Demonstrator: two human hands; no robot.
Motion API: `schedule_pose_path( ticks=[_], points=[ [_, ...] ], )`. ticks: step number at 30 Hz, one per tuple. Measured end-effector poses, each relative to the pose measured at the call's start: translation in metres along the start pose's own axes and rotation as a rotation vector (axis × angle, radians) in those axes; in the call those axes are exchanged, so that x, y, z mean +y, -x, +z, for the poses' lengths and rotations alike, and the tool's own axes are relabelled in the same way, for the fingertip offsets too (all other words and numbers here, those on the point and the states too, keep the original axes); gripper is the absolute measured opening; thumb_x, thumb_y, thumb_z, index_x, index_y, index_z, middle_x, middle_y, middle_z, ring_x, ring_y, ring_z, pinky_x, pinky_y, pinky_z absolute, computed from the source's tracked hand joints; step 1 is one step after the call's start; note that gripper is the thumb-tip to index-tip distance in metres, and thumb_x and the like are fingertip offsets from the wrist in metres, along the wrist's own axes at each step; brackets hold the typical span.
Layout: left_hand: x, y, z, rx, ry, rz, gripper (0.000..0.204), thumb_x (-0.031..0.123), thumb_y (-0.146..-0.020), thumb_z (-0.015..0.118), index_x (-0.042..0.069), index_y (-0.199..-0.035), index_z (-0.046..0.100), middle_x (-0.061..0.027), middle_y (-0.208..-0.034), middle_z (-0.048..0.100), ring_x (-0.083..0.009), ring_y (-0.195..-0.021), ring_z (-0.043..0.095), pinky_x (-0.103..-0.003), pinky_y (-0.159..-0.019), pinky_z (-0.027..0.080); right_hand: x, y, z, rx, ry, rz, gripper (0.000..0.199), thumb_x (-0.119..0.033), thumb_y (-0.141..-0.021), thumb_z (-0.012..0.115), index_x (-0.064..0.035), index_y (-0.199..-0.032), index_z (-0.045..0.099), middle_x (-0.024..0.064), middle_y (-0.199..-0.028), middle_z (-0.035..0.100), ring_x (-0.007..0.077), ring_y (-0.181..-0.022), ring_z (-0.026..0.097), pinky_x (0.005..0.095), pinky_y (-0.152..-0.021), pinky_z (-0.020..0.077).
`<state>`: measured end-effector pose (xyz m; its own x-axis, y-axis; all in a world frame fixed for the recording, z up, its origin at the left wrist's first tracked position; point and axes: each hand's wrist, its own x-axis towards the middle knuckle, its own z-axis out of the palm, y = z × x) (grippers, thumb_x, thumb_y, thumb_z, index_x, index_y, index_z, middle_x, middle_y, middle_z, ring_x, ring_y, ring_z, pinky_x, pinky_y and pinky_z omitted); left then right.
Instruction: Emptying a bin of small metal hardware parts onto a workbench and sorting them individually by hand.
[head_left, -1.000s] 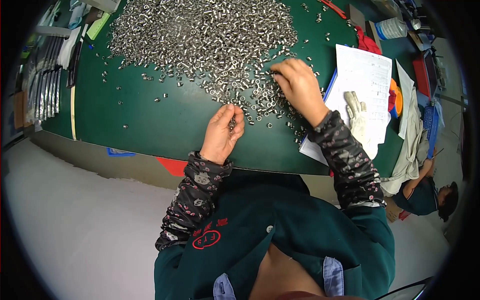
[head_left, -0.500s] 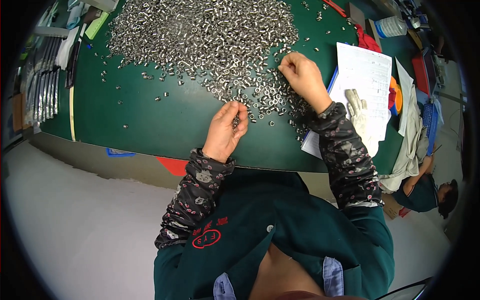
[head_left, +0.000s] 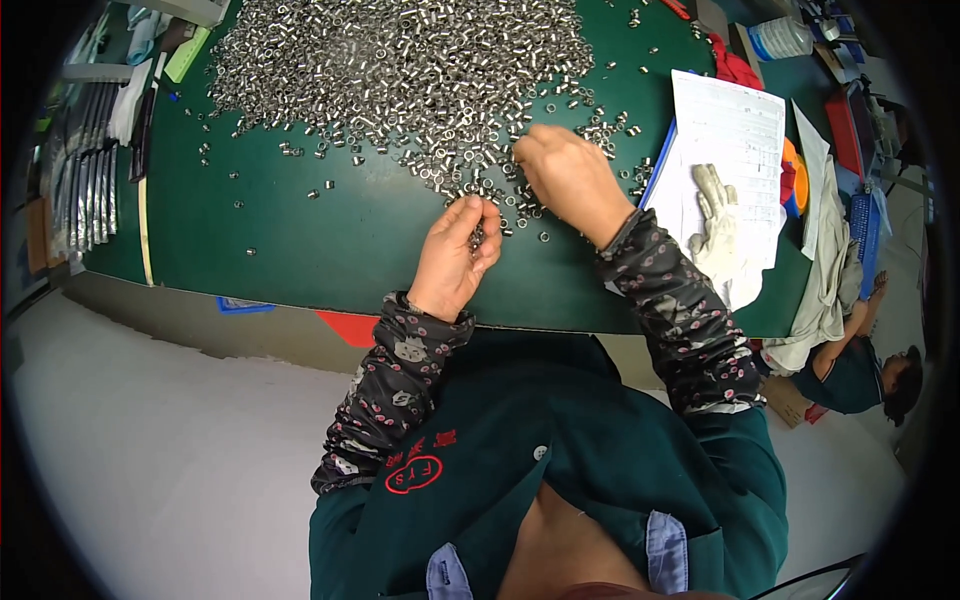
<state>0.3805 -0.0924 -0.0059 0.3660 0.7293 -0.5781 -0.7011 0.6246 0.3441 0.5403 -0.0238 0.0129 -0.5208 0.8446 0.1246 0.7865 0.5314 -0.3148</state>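
A big heap of small shiny metal rings covers the far middle of the green table. My left hand is half closed near the table's front edge, with several of the metal rings cupped in its curled fingers. Over the near right fringe of the heap, my right hand bends palm down, its fingertips at the loose rings. The fingers of that hand are mostly hidden behind its back, so whether they pinch a ring does not show.
Right of my right hand lie printed sheets on a blue clipboard, with a white glove on top. A red cloth and a clear plastic bottle stand beyond. Bagged dark strips fill the left end. A co-worker sits at far right.
My right hand has moved left and slightly toward me, from the heap's right edge closer to my left hand. The left hand stays almost in place, still holding rings.
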Motion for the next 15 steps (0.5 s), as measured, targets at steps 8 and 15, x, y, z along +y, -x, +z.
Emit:
schedule_pose_path(
  ticks=[8, 15],
  points=[
    [-0.003, -0.001, 0.005, -0.038, -0.002, -0.006, 0.019, 0.019, -0.089, 0.040, 0.003, -0.084, 0.048, -0.0031, -0.068, 0.045, -0.0093, -0.054, 0.040, -0.019, -0.042, 0.030, 0.013, 0.021, -0.025, 0.042, -0.662, 0.482, 0.005, -0.005, -0.076, 0.056, -0.0008, -0.077, 0.054, -0.0033, -0.067, 0.050, 0.0028, -0.060, 0.043, 0.0170, -0.054, 0.0363],
    [-0.008, -0.003, 0.013, -0.048, -0.072, -0.045, 0.018, 0.018, -0.089, 0.041, 0.002, -0.088, 0.049, -0.0018, -0.070, 0.044, -0.0084, -0.055, 0.039, -0.018, -0.043, 0.030, 0.008, 0.042, -0.026, 0.007, -0.818, 0.577, 0.006, -0.006, -0.076, 0.055, -0.0012, -0.075, 0.054, -0.0006, -0.068, 0.054, 0.0033, -0.055, 0.047, 0.0194, -0.048, 0.0386]
  ],
)
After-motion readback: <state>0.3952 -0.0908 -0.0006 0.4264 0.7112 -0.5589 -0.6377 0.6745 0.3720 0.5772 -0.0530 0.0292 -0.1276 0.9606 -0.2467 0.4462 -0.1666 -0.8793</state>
